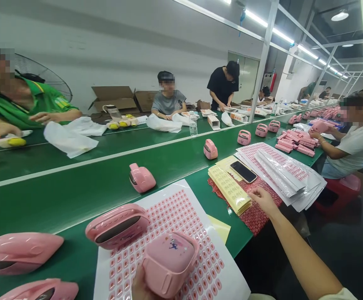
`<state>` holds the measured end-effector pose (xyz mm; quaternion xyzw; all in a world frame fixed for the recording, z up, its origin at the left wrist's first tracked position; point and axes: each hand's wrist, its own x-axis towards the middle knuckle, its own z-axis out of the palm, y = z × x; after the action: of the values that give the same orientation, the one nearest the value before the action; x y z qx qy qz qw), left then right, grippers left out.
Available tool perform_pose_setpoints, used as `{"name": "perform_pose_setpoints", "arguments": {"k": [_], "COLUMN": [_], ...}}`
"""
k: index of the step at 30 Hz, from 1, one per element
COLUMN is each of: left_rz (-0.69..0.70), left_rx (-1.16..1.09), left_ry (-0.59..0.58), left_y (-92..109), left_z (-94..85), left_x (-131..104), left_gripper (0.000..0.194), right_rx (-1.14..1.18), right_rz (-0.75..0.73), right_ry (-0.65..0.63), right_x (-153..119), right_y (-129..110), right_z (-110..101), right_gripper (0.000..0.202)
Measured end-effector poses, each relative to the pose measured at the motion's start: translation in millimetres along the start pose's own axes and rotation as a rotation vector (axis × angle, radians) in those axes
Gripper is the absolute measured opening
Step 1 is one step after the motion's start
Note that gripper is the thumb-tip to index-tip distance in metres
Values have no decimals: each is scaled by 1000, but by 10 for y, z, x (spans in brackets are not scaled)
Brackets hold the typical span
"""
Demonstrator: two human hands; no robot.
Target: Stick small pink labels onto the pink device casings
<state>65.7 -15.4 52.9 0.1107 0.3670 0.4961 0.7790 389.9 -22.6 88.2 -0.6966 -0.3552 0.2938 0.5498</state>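
My left hand point(139, 282), low in the view, grips a pink speaker-like device point(170, 262) with a moulded handle and a small printed figure on its face. Under it lies a white sheet of small pink stickers point(197, 216), and a second pink device point(119, 227) rests on that sheet. Out to the right, my right hand point(263, 199) has its fingertips at the corner of a stack of yellow label sheets point(230, 189). Thumb and forefinger are pressed together there; whether a label is between them is too small to tell.
A black phone point(243, 171) and red bubble wrap point(256, 212) lie by the labels. Beyond are more sticker sheets point(281, 171) and pink parts point(296, 142). Pink devices stand along the green belt point(181, 154). Several co-workers sit or stand around the line.
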Motion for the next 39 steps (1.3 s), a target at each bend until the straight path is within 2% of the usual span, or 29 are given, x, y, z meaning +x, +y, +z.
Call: {"name": "perform_pose_setpoints", "arguments": {"k": [3, 7, 9, 13, 18, 24, 27, 30, 33, 35, 37, 39], "left_rz": [82, 294, 337, 318, 272, 273, 277, 264, 241, 235, 214, 167], "left_rx": [94, 323, 392, 440, 443, 419, 412, 408, 399, 378, 313, 205], "left_ry": [68, 61, 67, 72, 77, 54, 52, 61, 67, 67, 55, 30], "left_y": [-26, -59, -73, -84, -72, -73, -75, -83, -101, -108, -97, -61], "left_z": [231, 441, 493, 523, 507, 496, 479, 446, 419, 412, 401, 366], "left_x": [-45, -32, -11, 7, -1, -24, -25, 3, 42, 51, 35, 8], "left_gripper": [59, 62, 64, 72, 78, 71, 70, 71, 69, 65, 58, 52], "right_rx": [86, 241, 254, 97, -22, -76, -119, -149, -71, 2, -9, -132], "right_rz": [-19, -7, -5, -28, -42, -86, -156, -380, -652, -733, -670, -495], "right_ry": [-110, -495, -624, -657, -662, -637, -563, -433, -325, -246, -120, 37], "right_x": [-200, -530, -668, -790, -815, -846, -867, -946, -1036, -1006, -843, -565], "right_y": [-235, -552, -640, -675, -681, -703, -653, -565, -496, -474, -449, -389], "right_z": [94, 485, 716, 1010, 1056, 1073, 1104, 1155, 1171, 1103, 943, 709], "right_gripper": [32, 28, 27, 28, 16, 15, 14, 12, 9, 11, 14, 17]}}
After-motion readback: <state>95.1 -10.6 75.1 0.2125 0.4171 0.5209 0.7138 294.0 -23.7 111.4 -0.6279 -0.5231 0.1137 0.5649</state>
